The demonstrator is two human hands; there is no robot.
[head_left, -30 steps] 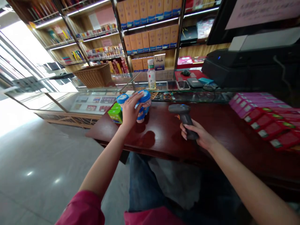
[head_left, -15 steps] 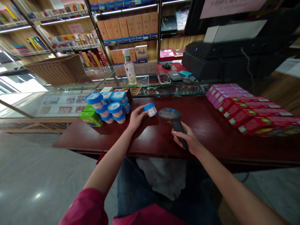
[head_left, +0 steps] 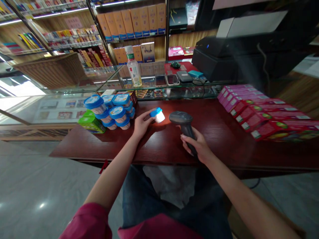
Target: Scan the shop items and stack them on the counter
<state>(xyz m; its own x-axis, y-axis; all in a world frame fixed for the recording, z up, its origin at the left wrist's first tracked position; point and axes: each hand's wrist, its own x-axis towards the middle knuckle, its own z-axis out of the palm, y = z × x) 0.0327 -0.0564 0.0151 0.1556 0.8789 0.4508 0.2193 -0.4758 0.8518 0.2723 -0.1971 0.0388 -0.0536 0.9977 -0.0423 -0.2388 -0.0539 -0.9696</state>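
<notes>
My left hand (head_left: 142, 124) grips a small tub (head_left: 159, 116) with a blue lid, tilted so its side faces right. Bright light falls on the tub's pale side. In my right hand (head_left: 197, 144) is a dark barcode scanner (head_left: 181, 117), held by its handle with the head pointing left at the tub. A short gap separates scanner and tub. Left of my left hand, several blue-lidded tubs (head_left: 117, 113) stand stacked on the dark red wooden counter (head_left: 164, 146), beside green boxes (head_left: 91, 124).
Red boxes (head_left: 271, 127) and pink-purple boxes (head_left: 231, 96) line the counter's right side. Behind it, a glass case (head_left: 147, 87) carries a bottle (head_left: 134, 69), phones (head_left: 172, 79) and a mouse (head_left: 175, 65). A wicker basket (head_left: 52, 69) is at the back left.
The scanner's light now shines on the tub, which was unlit before. Both hands stay in nearly the same place, while the view has shifted slightly.
</notes>
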